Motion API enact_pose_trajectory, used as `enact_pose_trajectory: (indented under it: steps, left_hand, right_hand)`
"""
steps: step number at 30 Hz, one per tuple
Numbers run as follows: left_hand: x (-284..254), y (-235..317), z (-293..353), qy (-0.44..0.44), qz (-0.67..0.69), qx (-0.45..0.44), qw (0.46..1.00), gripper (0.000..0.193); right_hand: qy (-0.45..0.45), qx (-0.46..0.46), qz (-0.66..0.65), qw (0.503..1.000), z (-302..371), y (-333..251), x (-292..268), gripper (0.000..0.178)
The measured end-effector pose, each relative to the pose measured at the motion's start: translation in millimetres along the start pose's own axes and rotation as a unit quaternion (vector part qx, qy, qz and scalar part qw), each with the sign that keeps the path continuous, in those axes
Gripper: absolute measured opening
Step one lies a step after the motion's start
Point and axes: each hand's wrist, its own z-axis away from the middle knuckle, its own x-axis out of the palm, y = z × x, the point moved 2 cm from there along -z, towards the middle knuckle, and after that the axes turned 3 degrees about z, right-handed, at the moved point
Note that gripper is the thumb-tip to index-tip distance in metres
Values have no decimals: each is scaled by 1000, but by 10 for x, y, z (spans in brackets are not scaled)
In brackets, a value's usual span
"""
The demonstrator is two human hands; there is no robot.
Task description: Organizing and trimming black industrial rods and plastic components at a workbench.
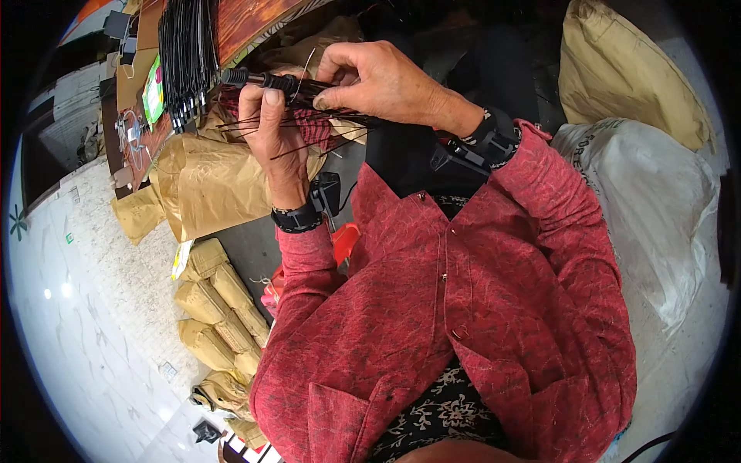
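At the upper middle, my left hand (274,135) is closed around a black umbrella frame (266,80). Its dark shaft points left, and thin black ribs spread out below and to the right. My right hand (386,89) comes in from the right, thumb and fingers bent in a pinch over the ribs near the shaft. A thin pale wire (307,69) curves up between the two hands; its lower end is lost among the ribs. Whether the right fingertips grip the wire or a rib is hard to see. Dark red checked cloth (316,133) lies beneath the frame.
Long black rods (187,58) with silvery tips hang in a bunch at the table's (251,23) edge. Brown wrapping (208,185) lies below them. Wrapped brown bundles (220,301) are stacked on the left floor. A white sack (641,193) and tan sack (625,69) stand at right.
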Motion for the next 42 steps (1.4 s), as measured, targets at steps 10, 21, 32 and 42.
enact_pose_trajectory:
  steps: [10, 21, 32, 42]
  left_hand:
    - [-87, -6, -27, -21, -47, -4, 999, 9]
    - [-79, -26, 58, -19, -78, 13, 997, 30]
    - [-113, -63, 115, 24, -87, 7, 996, 37]
    - [-69, -91, 156, -31, 15, 4, 999, 31]
  right_hand:
    - [18, -10, 24, 1000, 30, -35, 5, 24]
    - [38, -52, 96, 993, 42, -84, -64, 26]
    - [40, -92, 61, 993, 79, -102, -53, 18]
    - [6, 2, -27, 1000, 46, -20, 80, 18]
